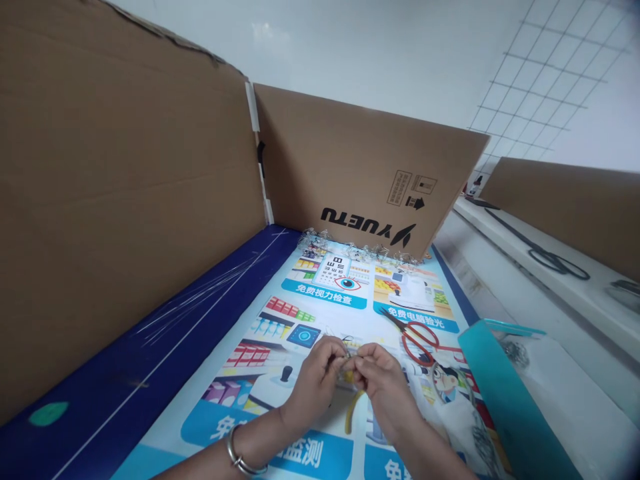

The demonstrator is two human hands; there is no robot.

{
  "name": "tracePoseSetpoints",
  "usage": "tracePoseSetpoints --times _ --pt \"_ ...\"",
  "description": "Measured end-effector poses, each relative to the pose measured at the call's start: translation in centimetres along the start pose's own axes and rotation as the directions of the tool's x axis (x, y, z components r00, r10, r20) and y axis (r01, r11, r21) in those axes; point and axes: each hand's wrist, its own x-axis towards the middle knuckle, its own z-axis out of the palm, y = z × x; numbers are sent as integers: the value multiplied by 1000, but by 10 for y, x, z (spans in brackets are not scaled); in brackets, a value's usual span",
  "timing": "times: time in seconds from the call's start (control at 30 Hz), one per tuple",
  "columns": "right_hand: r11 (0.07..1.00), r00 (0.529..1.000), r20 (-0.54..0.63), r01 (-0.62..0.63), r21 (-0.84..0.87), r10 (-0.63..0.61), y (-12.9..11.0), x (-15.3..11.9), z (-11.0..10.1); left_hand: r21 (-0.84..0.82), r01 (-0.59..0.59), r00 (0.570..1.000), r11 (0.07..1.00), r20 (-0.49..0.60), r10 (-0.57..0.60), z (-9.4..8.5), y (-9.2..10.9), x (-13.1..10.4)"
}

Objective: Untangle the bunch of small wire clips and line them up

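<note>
Both hands meet above the printed poster, their fingertips nearly touching. My left hand (320,377), with a silver bangle at its wrist, is closed in a pinch on a small, thin wire-like piece (347,341). My right hand (383,380) is pinched at the other side of that piece, but what lies between its fingertips is too small to make out. Below them a yellow curved strip (354,413) shows near my right hand. Scissors with red handles (420,343) lie beyond my right hand, blades pointing to the upper left.
Cardboard walls (370,160) stand at the back and left. Small clear and wiry pieces (365,253) line the back wall's foot. At right are a teal box (515,400) and clear plastic bags (465,427). A white ledge (575,287) holds a black cord.
</note>
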Motion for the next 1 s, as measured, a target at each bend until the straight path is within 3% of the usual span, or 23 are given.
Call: tracePoseSetpoints --times 0.27,0.4,0.6,0.77,0.83,0.9,1.0 --pt "983 981 -125 132 -124 -147 8 11 -11 160 -214 977 964 61 207 -1 -4 -4" --pt "921 961 -99 215 -326 -260 8 12 -15 154 -239 969 959 93 227 0 0 -7" --pt "723 933 -28 259 -640 -360 6 10 -16 37 -238 960 970 160 230 -3 -5 -4" --pt "391 864 184 390 -834 -469 8 12 -19 -44 -243 938 969 245 246 -12 -5 0" --pt "322 853 219 400 -858 -474 8 14 -21 -92 -185 940 978 273 204 -15 -3 1" --pt "335 870 184 360 -871 -457 5 14 -21 -150 -100 945 984 293 141 -17 0 2" --pt "490 919 72 272 -828 -389 -1 13 -20 -206 15 952 978 302 49 -19 2 5"
